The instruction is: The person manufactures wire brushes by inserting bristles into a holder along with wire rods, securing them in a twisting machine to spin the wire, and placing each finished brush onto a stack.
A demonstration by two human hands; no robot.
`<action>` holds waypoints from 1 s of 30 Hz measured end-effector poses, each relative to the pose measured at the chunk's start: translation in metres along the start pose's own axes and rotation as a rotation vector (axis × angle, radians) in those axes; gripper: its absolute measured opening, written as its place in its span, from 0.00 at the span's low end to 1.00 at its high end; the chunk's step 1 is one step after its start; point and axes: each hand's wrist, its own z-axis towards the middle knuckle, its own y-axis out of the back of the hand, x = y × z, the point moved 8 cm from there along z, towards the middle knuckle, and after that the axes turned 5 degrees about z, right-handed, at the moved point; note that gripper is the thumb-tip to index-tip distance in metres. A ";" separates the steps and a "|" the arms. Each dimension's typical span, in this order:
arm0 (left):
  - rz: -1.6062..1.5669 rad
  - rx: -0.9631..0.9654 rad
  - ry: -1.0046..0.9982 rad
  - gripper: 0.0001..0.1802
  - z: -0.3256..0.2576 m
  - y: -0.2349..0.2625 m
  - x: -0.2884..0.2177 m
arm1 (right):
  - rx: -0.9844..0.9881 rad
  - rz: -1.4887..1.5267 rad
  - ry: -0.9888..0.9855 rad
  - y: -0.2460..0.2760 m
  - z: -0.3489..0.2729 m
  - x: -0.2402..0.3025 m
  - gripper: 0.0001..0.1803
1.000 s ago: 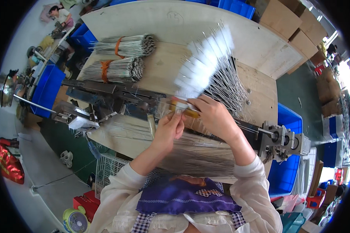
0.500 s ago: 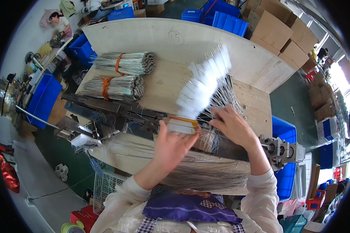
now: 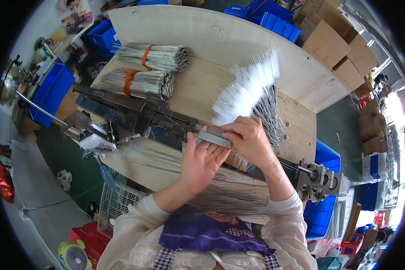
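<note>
My left hand (image 3: 197,163) is open beside a pale metal block (image 3: 214,138) on the machine, its fingers stretched and their tips at the block's lower edge. My right hand (image 3: 249,140) is closed in a pinch at the block's right end; what lies between the fingertips is hidden. Just beyond the hands, white-bristled wire brushes (image 3: 245,92) lie fanned out. Under and beside them is a heap of twisted wire stems (image 3: 271,110). The long dark metal machine (image 3: 144,110) runs across the bench to the left of my hands.
Two bundles of wire, an upper one (image 3: 166,57) and a lower one (image 3: 153,84), lie tied with orange bands. Loose wires (image 3: 238,198) spread along the near edge. A roller clamp (image 3: 321,180) stands at the right, above a blue crate (image 3: 324,216). A wooden board (image 3: 175,27) walls the far side.
My right hand has come left and down from the wire stems to the block's end, its fingers closing into a pinch. My left hand stays by the block. The whole view has shifted a little.
</note>
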 end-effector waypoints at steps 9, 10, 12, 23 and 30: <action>0.051 -0.015 0.020 0.49 0.003 0.002 -0.002 | 0.074 -0.154 0.042 0.003 -0.010 0.015 0.07; 0.071 -0.006 0.032 0.49 0.004 -0.001 0.000 | 0.051 -0.153 0.033 0.005 -0.011 0.012 0.07; 0.035 -0.022 0.029 0.49 0.005 -0.003 -0.001 | 0.076 -0.179 0.071 0.002 -0.013 0.005 0.08; 0.005 -0.027 -0.068 0.48 -0.005 -0.003 -0.005 | 0.056 -0.049 -0.058 0.016 0.003 0.009 0.07; 0.090 -0.030 -0.078 0.49 -0.005 -0.001 -0.008 | 0.184 -0.034 0.015 -0.008 0.004 -0.002 0.07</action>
